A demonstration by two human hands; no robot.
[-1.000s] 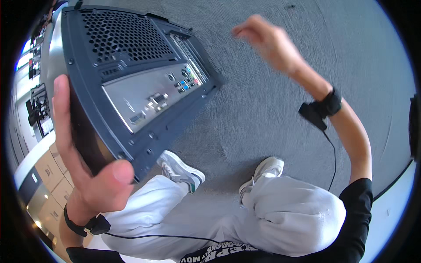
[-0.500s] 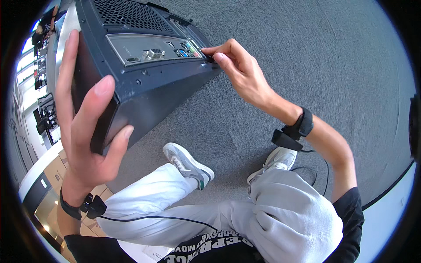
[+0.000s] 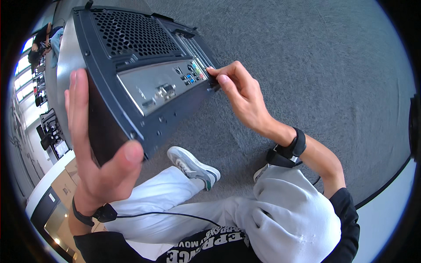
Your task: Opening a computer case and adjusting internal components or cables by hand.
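Black metal, mostly, makes up the computer case (image 3: 158,81), tilted at the upper left over the grey carpet (image 3: 298,65), back panel showing. The left hand (image 3: 98,171) is at its near lower corner, fingers and thumb spread apart; how firmly it bears on the case I cannot tell. The right hand (image 3: 245,98) has thumb and forefinger close together at the far edge, beside the coloured sockets (image 3: 193,76) — whether they pinch anything is hidden.

The case could tip or slide, I judge, if the right fingers push while the left hand's hold is loose; the thin cable (image 3: 166,214) might snag on a knee.

Counted: one case, one honeycomb vent (image 3: 133,33), two hands, two wristbands (image 3: 299,142), two shoes (image 3: 193,166) — one mostly hidden — and one other person (image 3: 46,41) in the background.
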